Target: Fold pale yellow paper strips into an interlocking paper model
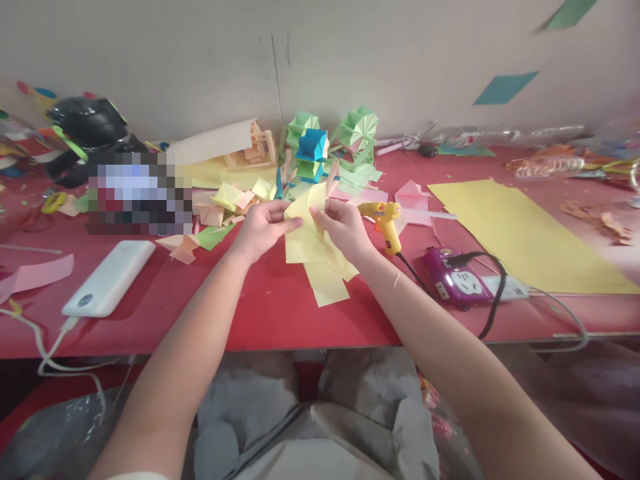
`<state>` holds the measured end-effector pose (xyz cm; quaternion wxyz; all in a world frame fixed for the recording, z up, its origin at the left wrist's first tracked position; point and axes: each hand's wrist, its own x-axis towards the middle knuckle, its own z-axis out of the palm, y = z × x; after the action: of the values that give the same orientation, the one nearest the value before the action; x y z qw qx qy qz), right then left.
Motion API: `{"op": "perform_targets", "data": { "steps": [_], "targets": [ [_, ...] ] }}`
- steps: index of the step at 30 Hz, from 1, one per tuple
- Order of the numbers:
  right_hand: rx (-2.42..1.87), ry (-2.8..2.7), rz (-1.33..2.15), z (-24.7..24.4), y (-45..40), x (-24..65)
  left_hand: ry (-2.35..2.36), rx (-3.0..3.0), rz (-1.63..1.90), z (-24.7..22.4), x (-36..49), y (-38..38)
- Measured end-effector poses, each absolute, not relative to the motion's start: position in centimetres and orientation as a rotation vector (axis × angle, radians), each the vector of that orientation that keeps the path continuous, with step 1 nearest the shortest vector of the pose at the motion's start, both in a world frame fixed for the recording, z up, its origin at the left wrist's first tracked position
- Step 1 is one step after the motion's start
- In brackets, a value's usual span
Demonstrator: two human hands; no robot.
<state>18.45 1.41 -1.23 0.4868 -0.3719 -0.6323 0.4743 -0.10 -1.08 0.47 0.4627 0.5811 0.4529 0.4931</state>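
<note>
Between my two hands I hold a creased piece of yellow paper [306, 230] above the red table [280, 327]. My left hand [265, 230] pinches its left edge, thumb in front. My right hand [345, 230] grips the upper right side the same way. Below the held piece lie more yellow paper pieces [327, 287], partly covered by it. Just beyond my hands stand folded paper models, a blue one [313, 145] and a green wheel-shaped one [359, 130]. Folded yellow and pink pieces [229, 198] are heaped to the left of my left hand.
A yellow glue gun [387, 227] lies right of my right hand, its cord running near a purple power socket [457, 277]. A large yellow sheet [525, 233] covers the right side. At left are a white power bank [110, 279] with a cable and a black bag-like object [90, 127].
</note>
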Motion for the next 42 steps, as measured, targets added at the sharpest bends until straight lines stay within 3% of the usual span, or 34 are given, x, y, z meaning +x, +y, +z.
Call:
{"op": "perform_targets", "data": {
  "steps": [13,23,42],
  "targets": [
    [-0.916,-1.579,1.049,-1.12,1.62,18.43,1.138,1.533,1.199,0.01,-0.55,-0.57],
    [-0.789,-1.511,1.276,-1.19,1.56,18.55,1.264,1.456,1.359,-0.22,-0.59,-0.2],
    [-0.822,-1.508,1.28,-1.1,1.56,18.48,1.086,1.389,1.235,0.39,-0.6,-0.69]
  ]
}}
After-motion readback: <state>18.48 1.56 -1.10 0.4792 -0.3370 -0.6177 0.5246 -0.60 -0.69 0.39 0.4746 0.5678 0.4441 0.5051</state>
